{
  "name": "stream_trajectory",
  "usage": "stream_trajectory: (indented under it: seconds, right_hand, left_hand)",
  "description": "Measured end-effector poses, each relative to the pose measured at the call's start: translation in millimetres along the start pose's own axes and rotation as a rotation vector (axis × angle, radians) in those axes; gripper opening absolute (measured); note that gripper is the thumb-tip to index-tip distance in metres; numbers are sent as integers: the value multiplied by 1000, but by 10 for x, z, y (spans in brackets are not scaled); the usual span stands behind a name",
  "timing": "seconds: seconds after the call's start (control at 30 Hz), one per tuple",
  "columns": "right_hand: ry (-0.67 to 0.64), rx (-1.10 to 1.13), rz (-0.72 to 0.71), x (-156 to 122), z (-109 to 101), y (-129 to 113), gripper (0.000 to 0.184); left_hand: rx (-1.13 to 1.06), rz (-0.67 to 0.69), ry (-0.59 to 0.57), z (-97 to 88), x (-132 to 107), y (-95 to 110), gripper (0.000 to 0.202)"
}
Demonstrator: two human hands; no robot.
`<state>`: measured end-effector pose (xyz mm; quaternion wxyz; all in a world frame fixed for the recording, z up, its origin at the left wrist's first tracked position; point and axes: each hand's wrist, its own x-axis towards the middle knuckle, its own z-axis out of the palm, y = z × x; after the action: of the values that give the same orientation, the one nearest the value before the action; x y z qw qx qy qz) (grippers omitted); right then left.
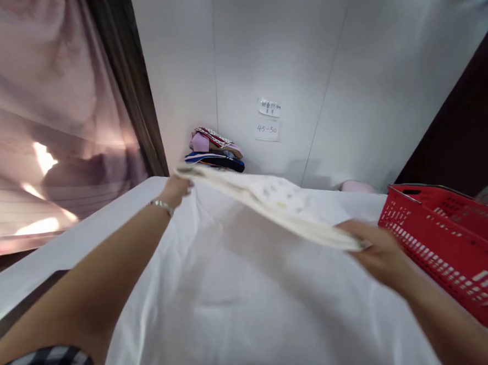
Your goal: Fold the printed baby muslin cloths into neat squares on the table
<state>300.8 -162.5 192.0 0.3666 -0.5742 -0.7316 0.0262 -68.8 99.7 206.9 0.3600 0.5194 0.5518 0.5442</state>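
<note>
A white piece of cloth with a cream edge and small grey and yellow print is stretched in the air between my two hands, blurred by motion. It looks like a garment, but its kind is unclear. My left hand, with a bracelet at the wrist, is closed on its far left corner. At the near right corner, my right hand grips the edge, its fingers smeared. Beneath the cloth spreads a wrinkled white table cover.
A stack of folded clothes stands against the grey wall at the back. To the right is a red plastic basket. Handwritten paper notes hang on the wall. A pinkish curtain covers the left side.
</note>
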Motion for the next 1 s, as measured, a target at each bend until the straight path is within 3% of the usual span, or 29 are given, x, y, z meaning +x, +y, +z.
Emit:
stream_trajectory:
  seconds: [0.03,0.07,0.17,0.27,0.37,0.47,0.6,0.83,1.0]
  right_hand:
    - [-162,47,1,-130,311,-5,18]
    - [-289,84,27,-261,624,-2,18]
    - [-543,122,38,-631,1404,27,23]
    - [-557,92,-24,-870,1755,46,22]
    - [-514,168,46,-922,1775,52,20]
    - [-537,190,45,-890,1726,56,22]
    - [-558,151,6,-930,1697,96,24]
    - [-487,134,-1,-1046,1715,225,22]
    - [-386,305,206,-877,1722,209,30]
  left_hand:
    - [-42,-233,-100,-44,-194,-323,36]
    - [-39,-352,-114,-80,-397,-620,34]
    - [-67,-481,-119,-143,-986,-1274,25]
    - [-163,-527,-176,-122,-1487,-1547,27]
    - [-217,-578,-341,16,-1955,-1564,35]
    - [-292,-654,-580,254,-2394,-1497,42]
    - [-370,-742,-716,554,-2786,-1446,48]
    - [-396,-785,-816,737,-2920,-1430,44]
    - [-338,-774,-841,814,-2945,-1352,52]
